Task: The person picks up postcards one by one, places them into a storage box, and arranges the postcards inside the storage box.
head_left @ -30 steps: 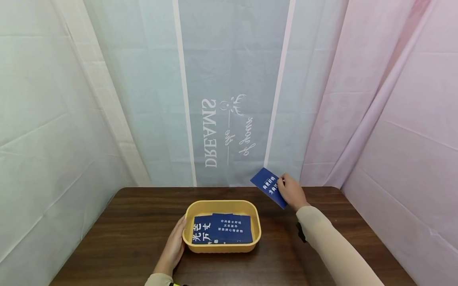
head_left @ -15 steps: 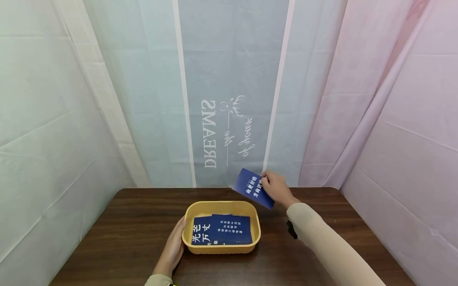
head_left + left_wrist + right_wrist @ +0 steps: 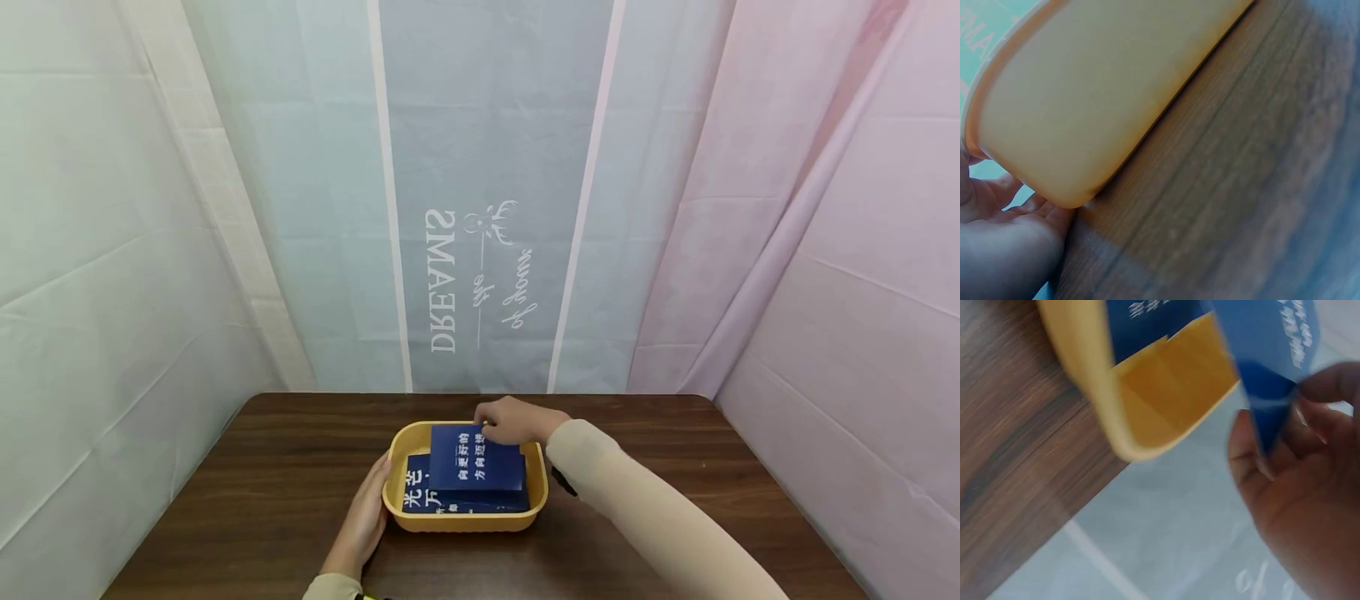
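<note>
My right hand (image 3: 512, 420) pinches a blue card (image 3: 468, 467) with white characters by its far edge, thumb and fingers closed on one corner in the right wrist view. The card tilts over a yellow plastic basin (image 3: 467, 522). Inside lie several other blue printed cards (image 3: 417, 487), partly covered by the held one. My left hand (image 3: 365, 512) rests along the basin's left end, fingertips reaching the rim. In the left wrist view its fingers (image 3: 1007, 187) lie against the basin's end wall, low by the table.
The basin stands on a dark wooden table (image 3: 300, 467) with rounded far corners. A pale blue curtain (image 3: 480, 125) with mirrored lettering hangs behind it. White fabric walls (image 3: 97, 250) close off both sides.
My right hand has carried the blue card leftward and down, from beyond the basin's right side to over the basin. The card has turned straighter. My left hand has stayed at the basin.
</note>
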The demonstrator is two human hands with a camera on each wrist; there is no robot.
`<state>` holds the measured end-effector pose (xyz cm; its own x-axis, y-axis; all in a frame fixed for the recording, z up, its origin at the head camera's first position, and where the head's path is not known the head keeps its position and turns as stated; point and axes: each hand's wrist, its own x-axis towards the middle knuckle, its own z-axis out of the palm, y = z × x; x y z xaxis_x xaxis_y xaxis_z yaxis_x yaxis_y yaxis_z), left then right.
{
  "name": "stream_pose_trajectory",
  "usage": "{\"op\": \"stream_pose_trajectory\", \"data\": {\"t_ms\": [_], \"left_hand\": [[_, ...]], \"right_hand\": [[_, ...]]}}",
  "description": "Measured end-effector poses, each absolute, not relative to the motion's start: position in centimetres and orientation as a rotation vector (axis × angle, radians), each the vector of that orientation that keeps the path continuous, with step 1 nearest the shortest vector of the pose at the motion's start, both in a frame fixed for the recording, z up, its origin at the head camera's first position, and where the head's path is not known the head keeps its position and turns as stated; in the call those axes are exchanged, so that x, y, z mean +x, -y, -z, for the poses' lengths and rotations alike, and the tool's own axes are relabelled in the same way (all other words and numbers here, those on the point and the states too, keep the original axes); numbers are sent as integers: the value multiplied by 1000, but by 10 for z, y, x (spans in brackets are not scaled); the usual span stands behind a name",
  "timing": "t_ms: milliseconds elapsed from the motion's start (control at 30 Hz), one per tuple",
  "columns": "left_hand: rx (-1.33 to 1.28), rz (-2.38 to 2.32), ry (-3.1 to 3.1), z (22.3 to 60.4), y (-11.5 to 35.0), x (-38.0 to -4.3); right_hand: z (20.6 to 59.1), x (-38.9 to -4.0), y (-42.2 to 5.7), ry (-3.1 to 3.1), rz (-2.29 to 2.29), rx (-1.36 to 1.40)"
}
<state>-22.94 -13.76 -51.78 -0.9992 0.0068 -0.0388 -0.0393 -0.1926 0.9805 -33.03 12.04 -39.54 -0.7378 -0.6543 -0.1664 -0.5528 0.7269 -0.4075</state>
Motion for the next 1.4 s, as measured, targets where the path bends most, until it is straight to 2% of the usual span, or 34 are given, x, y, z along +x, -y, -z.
{"op": "stream_pose_trajectory", "data": {"t_ms": [633, 1400], "left_hand": [[-28, -2413, -1955, 516, 139, -230], [-59, -2398, -1968, 517, 138, -230]], "right_hand": [[433, -321, -69, -2838, -303, -937], [438, -317, -55, -2875, -480, -863]]}}
